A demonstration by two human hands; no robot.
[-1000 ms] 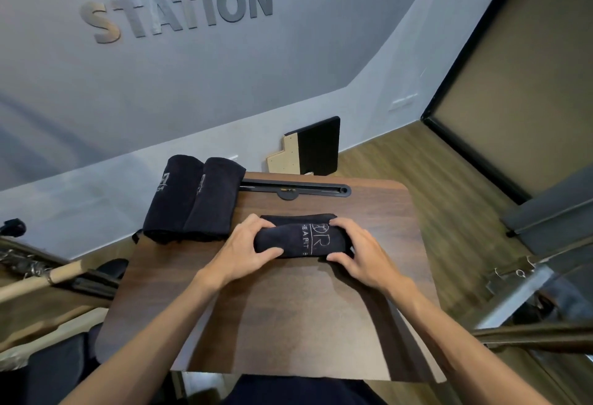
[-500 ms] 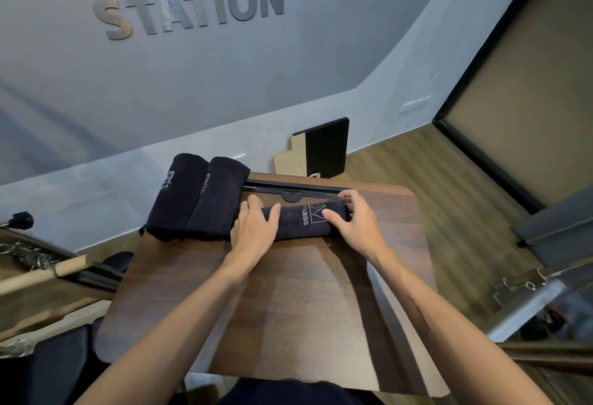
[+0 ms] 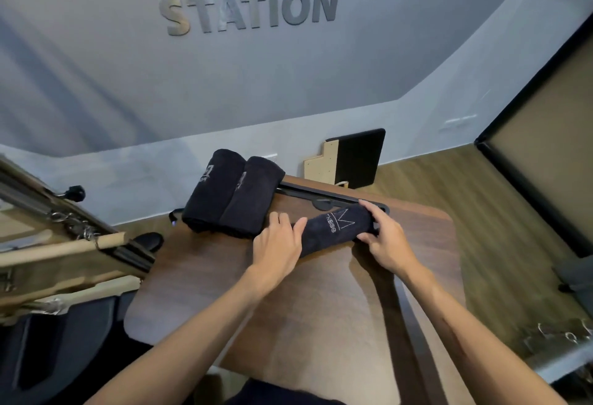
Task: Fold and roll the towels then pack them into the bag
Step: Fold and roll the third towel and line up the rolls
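A black rolled towel (image 3: 333, 229) with white lettering lies across the far part of the wooden table (image 3: 321, 308). My left hand (image 3: 277, 249) grips its left end with thumb and fingers round it. At the towel's right end my right hand (image 3: 383, 239) holds it, fingers over the top and thumb below. Two more black rolled towels (image 3: 232, 194) lie side by side at the table's far left corner, just left of my left hand. No bag is in view.
A black slotted bar (image 3: 321, 197) runs along the table's far edge behind the towel. A black and wood board (image 3: 351, 159) leans on the wall beyond. Pilates equipment with a wooden bar (image 3: 64, 245) stands at the left. Metal fittings (image 3: 558, 337) sit at the right.
Both hands have slid the rolled towel away from me towards the far edge and the two other rolls. It now lies slanted, with its right end farther away.
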